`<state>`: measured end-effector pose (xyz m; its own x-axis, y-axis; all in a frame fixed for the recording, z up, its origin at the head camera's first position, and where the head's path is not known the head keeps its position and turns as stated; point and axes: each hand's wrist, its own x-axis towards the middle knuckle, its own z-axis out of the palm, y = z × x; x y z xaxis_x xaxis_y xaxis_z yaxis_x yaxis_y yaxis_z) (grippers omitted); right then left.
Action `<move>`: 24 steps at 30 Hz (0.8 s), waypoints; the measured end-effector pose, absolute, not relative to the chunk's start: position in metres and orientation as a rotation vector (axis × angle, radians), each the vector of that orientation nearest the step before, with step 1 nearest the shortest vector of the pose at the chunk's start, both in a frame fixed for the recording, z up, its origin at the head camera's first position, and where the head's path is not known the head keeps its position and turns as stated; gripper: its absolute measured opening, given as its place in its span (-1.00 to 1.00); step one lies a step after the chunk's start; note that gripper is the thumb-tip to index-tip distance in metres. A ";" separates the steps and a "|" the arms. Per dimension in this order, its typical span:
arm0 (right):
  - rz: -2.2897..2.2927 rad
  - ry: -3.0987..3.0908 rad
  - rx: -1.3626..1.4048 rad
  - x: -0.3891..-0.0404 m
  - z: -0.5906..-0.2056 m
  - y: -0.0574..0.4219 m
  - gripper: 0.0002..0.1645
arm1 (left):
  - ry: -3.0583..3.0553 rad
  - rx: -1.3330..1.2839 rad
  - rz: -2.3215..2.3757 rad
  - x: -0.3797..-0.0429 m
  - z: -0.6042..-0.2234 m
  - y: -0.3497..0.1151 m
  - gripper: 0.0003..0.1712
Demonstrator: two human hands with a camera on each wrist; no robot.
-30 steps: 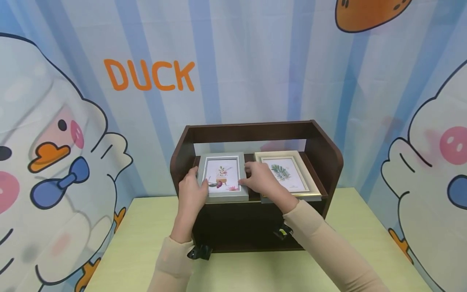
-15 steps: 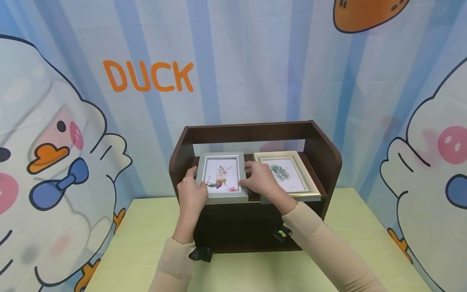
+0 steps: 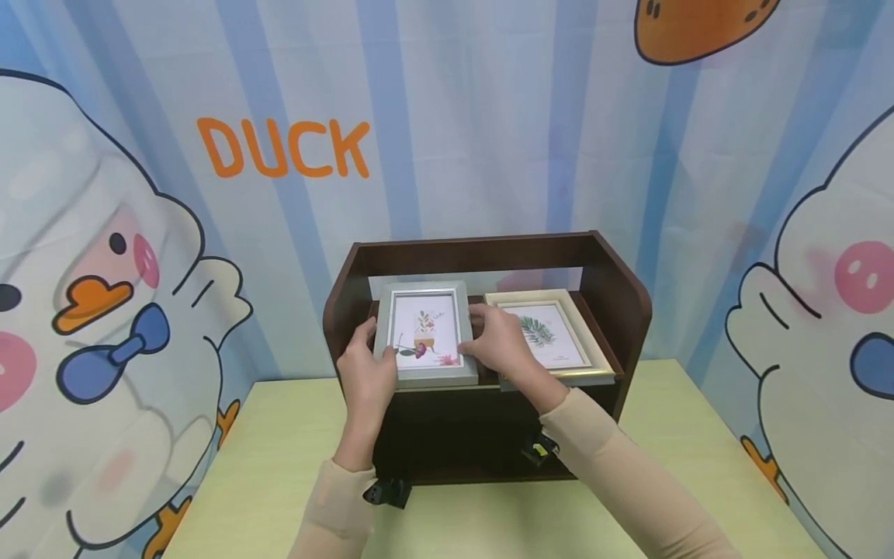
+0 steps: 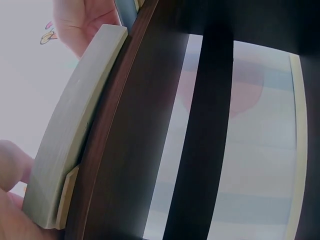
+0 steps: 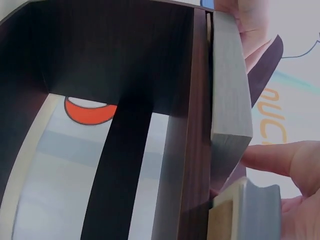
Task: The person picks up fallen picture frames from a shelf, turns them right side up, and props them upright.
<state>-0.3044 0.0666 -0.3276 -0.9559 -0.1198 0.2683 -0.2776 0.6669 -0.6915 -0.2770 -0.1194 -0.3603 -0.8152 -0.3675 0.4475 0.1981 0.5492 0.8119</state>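
Observation:
A silver picture frame with a plant print lies face up on the dark brown shelf unit. My left hand grips its left edge, thumb at the near corner. On the opposite edge my right hand holds it with thumb and fingers. To the right, a gold picture frame with a green leaf print rests on the same shelf, partly behind my right hand. The left wrist view shows the silver frame's side just over the shelf edge; the right wrist view shows its near side too.
The unit stands on a pale yellow table, its tall side panel rising right of the gold frame. A curtain with cartoon ducks hangs behind and at both sides. Small black cameras sit at the wrists.
The silver frame's far edge has risen slightly over the last half second, with both hands still at its sides. The gold frame has stayed put.

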 end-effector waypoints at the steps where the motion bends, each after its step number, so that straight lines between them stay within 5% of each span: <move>1: 1.176 -2.675 0.323 -0.304 -0.328 0.067 -0.23 | -2.185 0.127 -1.257 -0.277 -0.361 -0.119 -0.47; 24: 1.656 -2.540 0.261 -0.306 -0.323 0.072 -0.21 | -2.042 0.065 -1.333 -0.277 -0.359 -0.118 -0.43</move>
<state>-0.3064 0.0716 -0.3227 -0.9806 -0.0892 0.1748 -0.1959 0.3945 -0.8978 -0.2772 -0.1175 -0.3591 -0.7620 -0.3922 0.5153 0.3139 0.4724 0.8236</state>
